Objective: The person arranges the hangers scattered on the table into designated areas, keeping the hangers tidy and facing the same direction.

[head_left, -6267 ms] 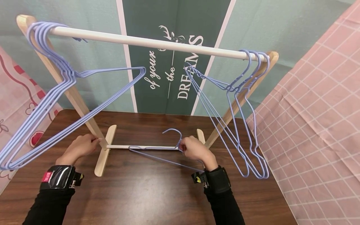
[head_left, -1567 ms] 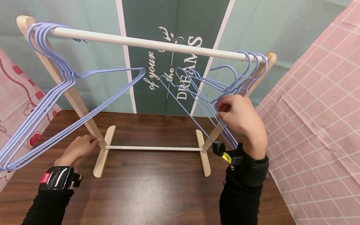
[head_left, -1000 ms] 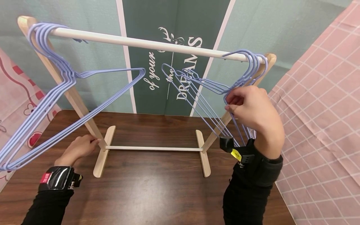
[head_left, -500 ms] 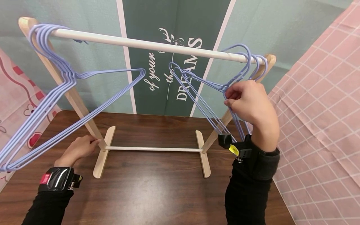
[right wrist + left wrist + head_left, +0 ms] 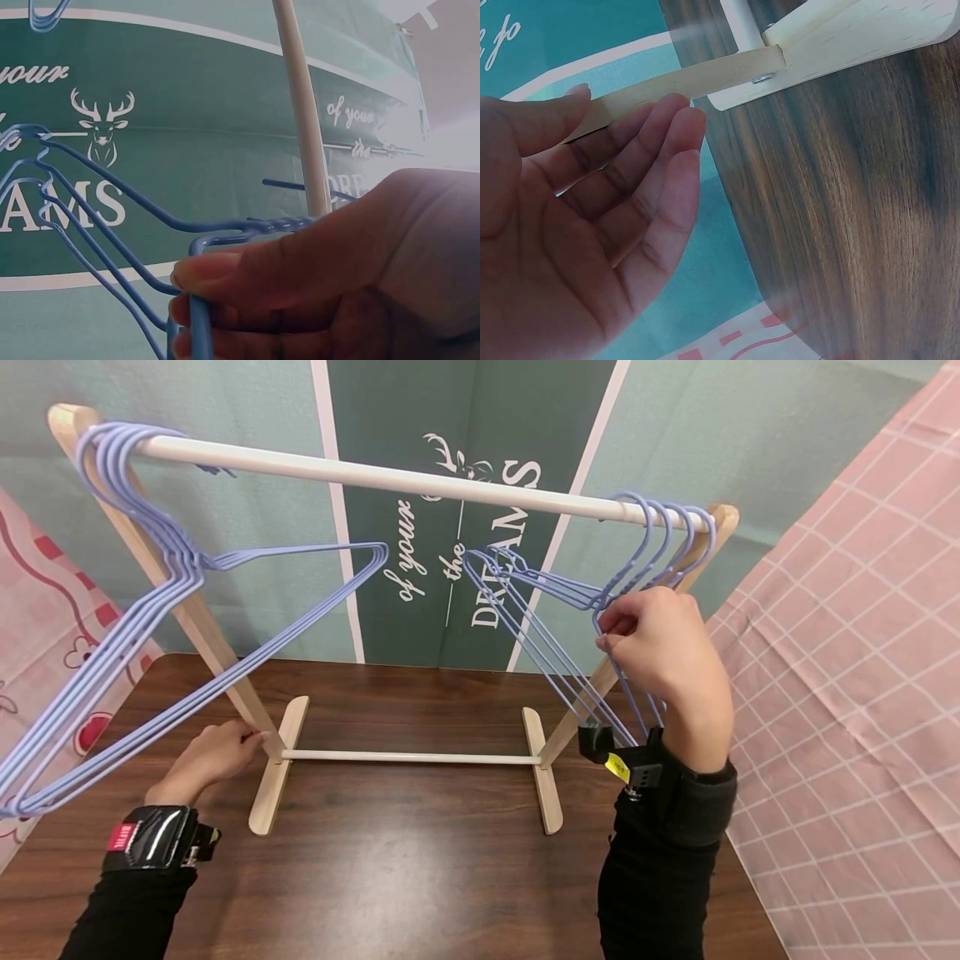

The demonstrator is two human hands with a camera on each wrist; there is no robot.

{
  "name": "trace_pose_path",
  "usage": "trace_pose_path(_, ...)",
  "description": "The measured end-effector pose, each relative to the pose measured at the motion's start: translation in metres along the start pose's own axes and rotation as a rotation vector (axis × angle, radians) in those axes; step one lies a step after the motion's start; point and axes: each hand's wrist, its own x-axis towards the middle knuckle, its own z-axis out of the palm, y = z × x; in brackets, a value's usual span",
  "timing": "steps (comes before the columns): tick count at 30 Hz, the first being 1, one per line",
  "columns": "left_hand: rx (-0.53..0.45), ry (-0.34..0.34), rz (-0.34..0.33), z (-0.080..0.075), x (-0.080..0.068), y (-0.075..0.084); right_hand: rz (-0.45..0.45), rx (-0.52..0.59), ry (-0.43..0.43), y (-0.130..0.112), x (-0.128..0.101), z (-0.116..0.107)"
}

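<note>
Near the bar's right end my right hand (image 5: 663, 639) pinches a light-blue wire clothes hanger (image 5: 201, 322) between thumb and fingers, just below its neck. Its hook curves over the white top bar (image 5: 420, 485). Several similar hangers (image 5: 701, 547) hang close behind it, partly hidden by the hand. Low at the left, my left hand (image 5: 213, 753) holds the wooden left post (image 5: 204, 627) of the clothes rack. In the left wrist view the thumb lies on one side of the post (image 5: 660, 84), the curled fingers on the other.
Several more blue hangers (image 5: 180, 556) hang bunched at the bar's left end, reaching out over the left forearm. A thin white lower rod (image 5: 412, 757) joins the rack's feet (image 5: 543, 777) on the brown wooden table (image 5: 390, 877). Pink gridded cloth (image 5: 847, 693) stands at the right.
The right hand has raised the hanger from beside the lower rod to the top bar's right end. Since half a second ago the hook has come down over the bar. The left hand stays put.
</note>
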Motion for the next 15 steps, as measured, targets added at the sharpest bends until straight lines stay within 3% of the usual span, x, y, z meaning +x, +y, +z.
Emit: trace_pose_path(15, -0.011, 0.006, -0.004, 0.0015, -0.0012, 0.0012, 0.026, 0.009, 0.009, -0.0005, -0.0010, 0.0048)
